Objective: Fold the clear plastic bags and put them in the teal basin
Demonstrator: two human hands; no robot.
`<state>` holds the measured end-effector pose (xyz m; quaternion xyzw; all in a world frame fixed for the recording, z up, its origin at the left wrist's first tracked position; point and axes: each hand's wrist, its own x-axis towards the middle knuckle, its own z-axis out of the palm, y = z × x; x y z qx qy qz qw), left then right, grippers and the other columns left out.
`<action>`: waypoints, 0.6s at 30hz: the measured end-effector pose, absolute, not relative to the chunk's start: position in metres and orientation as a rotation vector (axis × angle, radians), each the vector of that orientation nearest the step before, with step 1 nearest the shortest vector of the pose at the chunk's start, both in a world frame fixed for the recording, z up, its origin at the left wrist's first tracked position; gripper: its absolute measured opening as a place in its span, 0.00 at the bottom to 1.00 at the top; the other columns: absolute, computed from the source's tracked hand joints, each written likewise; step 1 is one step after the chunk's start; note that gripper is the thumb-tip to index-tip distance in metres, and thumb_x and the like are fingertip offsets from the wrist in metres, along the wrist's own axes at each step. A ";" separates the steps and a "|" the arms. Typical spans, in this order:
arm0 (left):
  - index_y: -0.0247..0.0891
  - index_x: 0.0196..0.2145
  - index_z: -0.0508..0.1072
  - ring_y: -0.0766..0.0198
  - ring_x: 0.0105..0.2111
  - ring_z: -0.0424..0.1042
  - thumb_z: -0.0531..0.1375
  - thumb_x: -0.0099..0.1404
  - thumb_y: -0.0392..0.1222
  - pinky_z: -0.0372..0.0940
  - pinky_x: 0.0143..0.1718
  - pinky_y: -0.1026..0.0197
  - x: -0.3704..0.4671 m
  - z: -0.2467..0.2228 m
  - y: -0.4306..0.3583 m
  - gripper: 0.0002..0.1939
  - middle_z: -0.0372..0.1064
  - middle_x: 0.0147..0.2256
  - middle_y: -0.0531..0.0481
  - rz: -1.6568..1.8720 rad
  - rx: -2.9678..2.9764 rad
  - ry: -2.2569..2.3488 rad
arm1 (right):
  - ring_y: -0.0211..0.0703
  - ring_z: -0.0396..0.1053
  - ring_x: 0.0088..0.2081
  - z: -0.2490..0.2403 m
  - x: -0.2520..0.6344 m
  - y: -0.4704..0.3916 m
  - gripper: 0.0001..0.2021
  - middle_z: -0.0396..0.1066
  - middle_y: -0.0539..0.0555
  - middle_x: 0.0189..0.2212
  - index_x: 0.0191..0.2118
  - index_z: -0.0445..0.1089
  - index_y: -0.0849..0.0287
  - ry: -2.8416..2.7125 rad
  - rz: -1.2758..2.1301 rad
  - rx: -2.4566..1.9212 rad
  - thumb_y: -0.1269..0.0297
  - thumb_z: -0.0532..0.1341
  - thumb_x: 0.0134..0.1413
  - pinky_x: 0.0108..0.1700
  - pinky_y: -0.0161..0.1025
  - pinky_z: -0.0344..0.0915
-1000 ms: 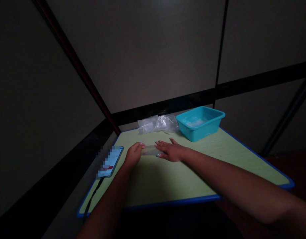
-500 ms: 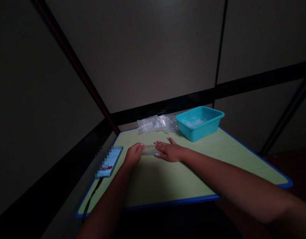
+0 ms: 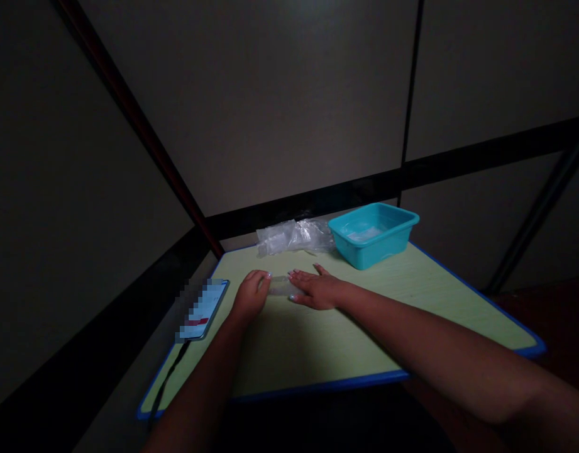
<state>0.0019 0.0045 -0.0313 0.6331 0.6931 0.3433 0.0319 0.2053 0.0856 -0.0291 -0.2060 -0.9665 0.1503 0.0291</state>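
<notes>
A small, flat, see-through plastic bag [image 3: 280, 286] lies on the pale green table [image 3: 317, 352] between my hands. At its left end my left hand [image 3: 251, 294] has its fingers curled in, closed on the edge. My right hand [image 3: 317, 290] rests flat over the bag's right end, palm down, fingers stretched out and the outer one spread apart. The part of the bag beneath that palm is hidden.
Crumpled clear plastic bags [image 3: 293, 238] lie along the back edge by the wall. Right of them stands a turquoise basin [image 3: 376, 248] with clear plastic inside. A phone [image 3: 207, 311] with a black strap [image 3: 169, 377] lies at the left edge.
The whole view has shifted slightly to the left. The left hand's fingers have moved a little at the bag's edge; the right hand stays flat on it.
</notes>
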 end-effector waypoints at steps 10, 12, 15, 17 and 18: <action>0.34 0.67 0.41 0.53 0.67 0.30 0.37 0.69 0.54 0.31 0.63 0.40 0.057 -0.039 0.000 0.34 0.32 0.67 0.40 0.349 2.366 1.757 | 0.56 0.37 0.67 -0.033 0.203 0.089 0.35 0.36 0.59 0.67 0.68 0.41 0.52 -3.023 0.410 -0.618 0.51 0.53 0.58 0.61 0.68 0.30; 0.36 0.67 0.41 0.53 0.67 0.31 0.38 0.70 0.53 0.32 0.63 0.40 0.059 -0.039 0.002 0.33 0.33 0.67 0.40 0.289 2.364 1.803 | 0.56 0.37 0.67 -0.034 0.202 0.090 0.35 0.36 0.58 0.68 0.68 0.41 0.50 -3.027 0.418 -0.614 0.52 0.53 0.58 0.61 0.69 0.30; 0.36 0.67 0.41 0.54 0.67 0.33 0.39 0.70 0.52 0.33 0.63 0.40 0.058 -0.039 0.002 0.32 0.34 0.67 0.39 0.257 2.343 1.883 | 0.54 0.38 0.67 -0.034 0.202 0.089 0.35 0.36 0.59 0.68 0.68 0.40 0.50 -3.020 0.431 -0.627 0.54 0.53 0.57 0.61 0.68 0.31; 0.35 0.67 0.40 0.53 0.67 0.33 0.39 0.70 0.52 0.34 0.63 0.40 0.056 -0.040 0.002 0.33 0.35 0.67 0.38 0.235 2.308 1.945 | 0.53 0.38 0.67 -0.033 0.203 0.088 0.35 0.37 0.59 0.67 0.68 0.39 0.51 -3.016 0.424 -0.638 0.54 0.52 0.58 0.61 0.69 0.32; 0.34 0.67 0.40 0.53 0.67 0.33 0.39 0.70 0.52 0.34 0.63 0.39 0.056 -0.040 0.001 0.33 0.35 0.67 0.37 0.224 2.287 1.978 | 0.53 0.38 0.67 -0.032 0.203 0.088 0.35 0.38 0.59 0.67 0.68 0.39 0.51 -3.017 0.420 -0.642 0.53 0.52 0.58 0.61 0.69 0.33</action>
